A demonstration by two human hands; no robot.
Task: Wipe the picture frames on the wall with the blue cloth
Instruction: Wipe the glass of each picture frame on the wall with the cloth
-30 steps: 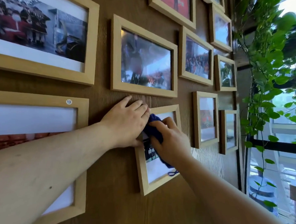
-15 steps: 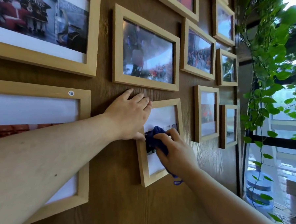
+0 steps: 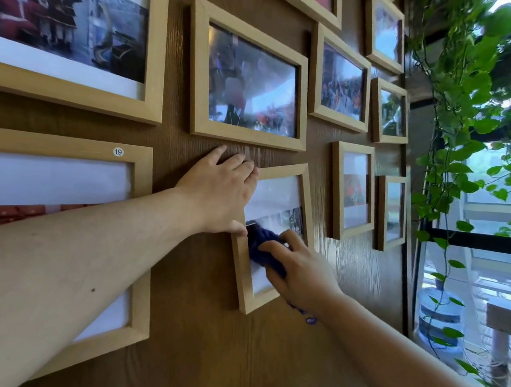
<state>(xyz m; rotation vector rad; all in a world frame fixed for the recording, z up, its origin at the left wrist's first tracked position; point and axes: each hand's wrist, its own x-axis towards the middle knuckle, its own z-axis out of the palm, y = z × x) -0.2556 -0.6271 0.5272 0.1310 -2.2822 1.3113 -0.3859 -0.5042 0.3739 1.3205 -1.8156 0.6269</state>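
My left hand [image 3: 219, 191] lies flat, grasping nothing, steadying the frame [image 3: 268, 300] at its top-left corner, while my right grip [image 3: 296, 272] presses the bunched cloth [image 3: 260, 247] low on the glass; I'd keep strokes light so the frame can't swing.

A small wooden frame [image 3: 272, 238] hangs tilted on the brown wall [image 3: 199, 338], just below a larger frame [image 3: 248, 74]. The left hand [image 3: 218, 194] lies flat over the small frame's upper left corner. The right hand [image 3: 297, 269] presses a blue cloth [image 3: 260, 247] onto its glass, lower half. Green vines [image 3: 465, 115] hang right of the frames.
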